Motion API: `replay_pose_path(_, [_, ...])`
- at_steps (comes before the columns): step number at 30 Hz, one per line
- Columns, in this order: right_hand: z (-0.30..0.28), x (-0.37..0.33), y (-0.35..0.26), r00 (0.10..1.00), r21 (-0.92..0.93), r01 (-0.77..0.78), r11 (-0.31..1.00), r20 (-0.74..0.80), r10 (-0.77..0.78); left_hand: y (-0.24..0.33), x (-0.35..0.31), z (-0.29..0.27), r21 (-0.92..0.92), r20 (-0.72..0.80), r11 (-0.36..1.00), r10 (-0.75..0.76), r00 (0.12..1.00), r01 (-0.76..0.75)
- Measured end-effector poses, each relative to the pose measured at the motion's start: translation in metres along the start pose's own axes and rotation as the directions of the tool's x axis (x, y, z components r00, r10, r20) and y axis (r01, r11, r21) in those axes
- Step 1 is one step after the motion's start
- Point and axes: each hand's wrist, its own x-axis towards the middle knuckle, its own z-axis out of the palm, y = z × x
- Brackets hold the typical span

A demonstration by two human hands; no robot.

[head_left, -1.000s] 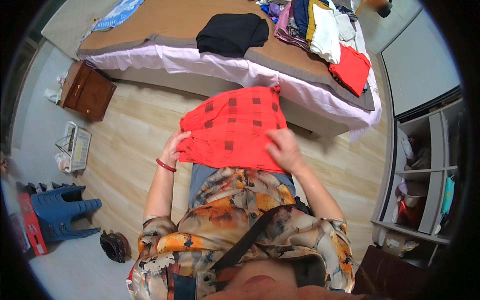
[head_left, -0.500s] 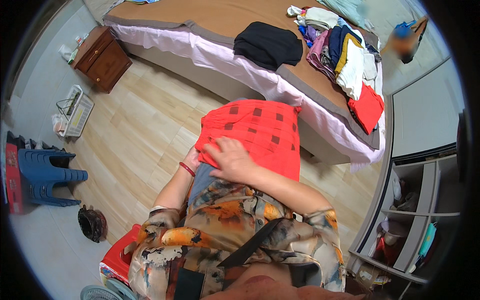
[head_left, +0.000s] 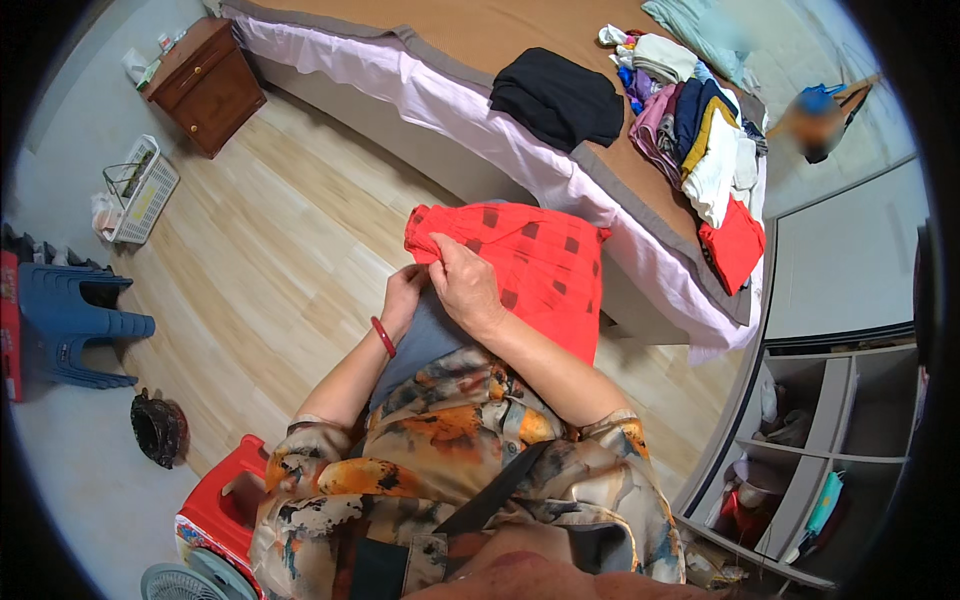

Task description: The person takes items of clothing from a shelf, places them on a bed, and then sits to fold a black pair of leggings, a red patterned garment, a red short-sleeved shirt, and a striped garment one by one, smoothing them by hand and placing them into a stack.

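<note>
Across my lap lies a red garment with dark squares and a gathered edge on its left side. My right hand is closed on its near-left edge, bunching the cloth between thumb and fingers. Just to the left, my left hand, below a red bangle, has its fingers pinched at the garment's lower-left corner, close to my right fingertips. Part of its grip is hidden. Grey-blue trousers show beneath both hands.
Ahead is a bed with a folded black garment and a clothes pile. A brown nightstand, white basket, blue stools and red stool stand left. Open shelves are at right.
My right hand, spread flat on the red cloth before, has closed on its edge. My left hand has come out from under the cloth to that edge. The whole view has shifted slightly.
</note>
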Motion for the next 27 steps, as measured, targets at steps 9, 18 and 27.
replay_pose_path(9, [0.005,-0.013,0.017,0.997,0.161,-0.061,0.985,0.056,0.052,-0.015,0.044,0.046,-0.739,0.176,0.651,0.436,0.883,-0.174])
replay_pose_path(18, [0.031,0.002,0.046,0.955,-0.056,-0.289,0.956,0.058,0.293,0.091,0.007,0.043,-0.885,0.308,0.428,0.248,0.919,0.181])
replay_pose_path(27, [0.033,0.007,0.021,0.960,0.606,-0.276,0.746,0.149,0.235,0.136,-0.008,0.023,-0.835,0.083,0.549,0.169,0.982,-0.024])
